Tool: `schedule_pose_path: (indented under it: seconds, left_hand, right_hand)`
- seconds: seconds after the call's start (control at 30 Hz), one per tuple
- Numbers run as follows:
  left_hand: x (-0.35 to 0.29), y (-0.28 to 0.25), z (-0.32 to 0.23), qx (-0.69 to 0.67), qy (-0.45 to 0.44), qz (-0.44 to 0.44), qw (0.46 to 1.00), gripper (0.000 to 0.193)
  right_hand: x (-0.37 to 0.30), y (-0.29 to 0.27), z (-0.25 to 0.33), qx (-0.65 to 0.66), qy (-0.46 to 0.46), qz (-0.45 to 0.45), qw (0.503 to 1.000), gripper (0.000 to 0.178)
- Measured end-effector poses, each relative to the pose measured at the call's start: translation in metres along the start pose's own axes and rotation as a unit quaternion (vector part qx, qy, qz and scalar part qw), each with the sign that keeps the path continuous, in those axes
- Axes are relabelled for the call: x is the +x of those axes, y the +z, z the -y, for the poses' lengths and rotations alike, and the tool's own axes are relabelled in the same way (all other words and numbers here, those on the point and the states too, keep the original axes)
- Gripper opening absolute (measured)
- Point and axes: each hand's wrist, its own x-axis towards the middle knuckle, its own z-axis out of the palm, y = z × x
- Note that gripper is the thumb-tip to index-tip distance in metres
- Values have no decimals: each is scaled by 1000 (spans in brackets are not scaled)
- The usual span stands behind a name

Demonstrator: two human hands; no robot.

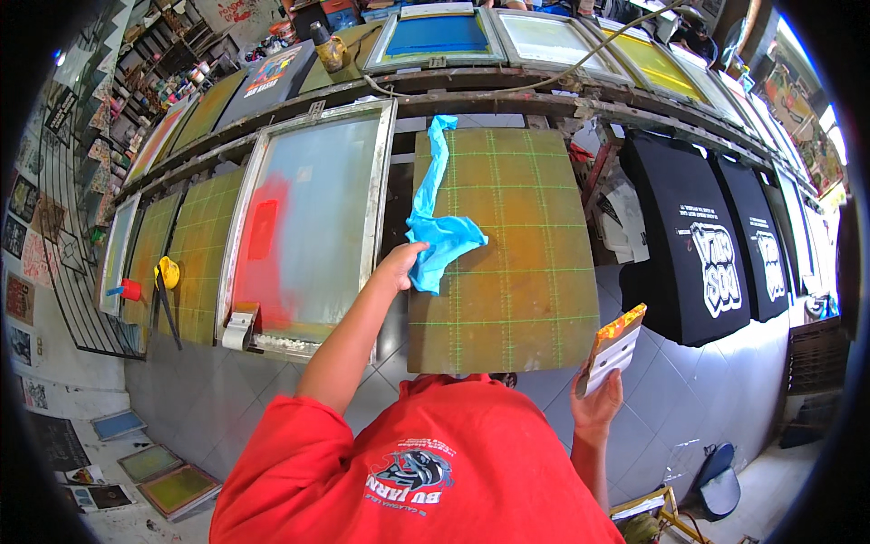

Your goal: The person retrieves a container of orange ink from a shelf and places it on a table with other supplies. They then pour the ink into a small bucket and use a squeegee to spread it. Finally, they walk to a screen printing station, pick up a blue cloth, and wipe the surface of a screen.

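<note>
My left hand [400, 267] is closed on a light blue cloth [444, 243]. The cloth lies bunched over the left part of a brown printing board [535, 218] marked with bright green grid lines, and a narrow strip of it trails up to the board's far edge. In my right hand [598, 399], off the board's near right corner, a squeegee [611, 352] is held tilted, its top edge smeared with orange and yellow ink.
Left of the board is a framed screen [326, 172] with red ink and another squeegee [238, 328]. Black printed T-shirts [675, 208] are on boards at right. More screens [435, 36] line the far rail [453, 86]. A black stool [716, 480] stands lower right.
</note>
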Motion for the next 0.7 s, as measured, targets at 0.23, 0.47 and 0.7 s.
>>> schedule_pose_path:
  seconds: [0.23,0.47,0.7]
  left_hand:
    - [-23,-15,5,488,156,-119,850,49]
    - [-27,25,-41,683,393,-170,591,48]
    - [24,34,-69,763,453,69,455,18]
  right_hand:
    - [0,-4,3,22,14,24,999,42]
    - [-3,-9,6,18,9,28,999,41]
    - [-10,-13,8,34,2,35,999,47]
